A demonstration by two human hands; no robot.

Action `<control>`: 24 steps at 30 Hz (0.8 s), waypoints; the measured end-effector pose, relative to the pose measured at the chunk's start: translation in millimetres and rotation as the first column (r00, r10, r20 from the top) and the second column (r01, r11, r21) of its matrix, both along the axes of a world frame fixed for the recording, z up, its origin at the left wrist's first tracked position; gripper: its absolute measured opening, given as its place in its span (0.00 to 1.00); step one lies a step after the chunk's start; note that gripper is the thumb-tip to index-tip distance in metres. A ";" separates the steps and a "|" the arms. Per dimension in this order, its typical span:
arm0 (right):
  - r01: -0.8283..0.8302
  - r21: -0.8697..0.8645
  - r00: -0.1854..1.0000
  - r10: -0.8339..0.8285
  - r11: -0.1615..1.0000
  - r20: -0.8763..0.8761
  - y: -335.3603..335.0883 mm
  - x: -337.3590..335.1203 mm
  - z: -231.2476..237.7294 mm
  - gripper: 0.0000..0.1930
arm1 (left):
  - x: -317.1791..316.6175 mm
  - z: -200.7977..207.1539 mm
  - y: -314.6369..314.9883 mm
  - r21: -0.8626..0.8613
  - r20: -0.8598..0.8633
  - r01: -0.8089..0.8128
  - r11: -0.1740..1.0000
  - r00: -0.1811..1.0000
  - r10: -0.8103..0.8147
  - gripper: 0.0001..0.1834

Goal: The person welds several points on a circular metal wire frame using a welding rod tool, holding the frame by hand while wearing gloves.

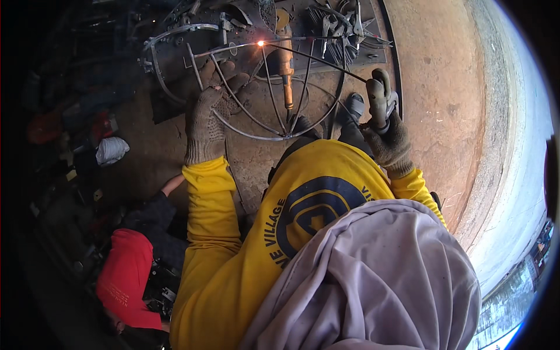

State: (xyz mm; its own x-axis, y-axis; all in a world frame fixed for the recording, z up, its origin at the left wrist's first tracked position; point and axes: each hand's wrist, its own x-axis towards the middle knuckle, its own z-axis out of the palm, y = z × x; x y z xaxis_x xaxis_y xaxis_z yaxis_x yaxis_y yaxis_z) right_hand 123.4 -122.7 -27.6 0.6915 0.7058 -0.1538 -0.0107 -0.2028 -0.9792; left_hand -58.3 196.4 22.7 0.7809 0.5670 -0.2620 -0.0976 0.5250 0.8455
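Observation:
My left hand [205,119], in a knitted work glove, grips the left end of a curved metal frame [269,138]. Its fingers wrap the rods there and hide part of them. Several thin bars fan between the frame's straight top rod and its bowed lower rod. In my gloved right hand [389,140] is a welding electrode holder [379,99]. A long thin electrode [318,59] runs from it to the left, and its tip meets the top rod at a bright orange glow [261,44].
An orange angle grinder [286,70] lies beyond the frame. Clamps and loose rods [344,26] crowd the dark metal work surface [376,55]. Another curved metal piece [156,67] sits at the far left. A person in a red top [123,271] is close by at the lower left.

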 end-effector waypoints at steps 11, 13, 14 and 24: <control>-0.010 -0.033 0.999 0.012 0.999 0.047 -4.9 1.4 -10.4 0.23 | -3.1 -5.1 3.5 -0.018 0.023 0.024 1.000 0.999 -0.024 0.37; 0.013 -0.031 0.998 -0.011 0.999 0.054 -1.6 0.9 -6.2 0.22 | -3.3 -6.2 4.3 -0.029 0.030 0.030 0.999 0.999 -0.029 0.36; 0.013 -0.031 0.998 -0.011 0.999 0.054 0.1 1.2 -3.7 0.22 | -3.6 -7.7 4.6 -0.099 0.109 0.021 0.995 0.994 -0.010 0.36; 0.027 -0.055 0.998 -0.024 0.998 0.056 3.5 0.2 -0.5 0.20 | -7.7 -8.5 10.1 -0.163 0.139 -0.009 0.987 0.990 0.032 0.27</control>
State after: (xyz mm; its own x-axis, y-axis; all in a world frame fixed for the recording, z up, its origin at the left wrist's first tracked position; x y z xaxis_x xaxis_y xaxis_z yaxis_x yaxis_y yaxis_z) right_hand 123.6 -119.2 -28.2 0.7175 0.6795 -0.1534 0.0371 -0.2572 -0.9656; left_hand -66.0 206.5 14.2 0.8054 0.5422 -0.2393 -0.2217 0.6501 0.7268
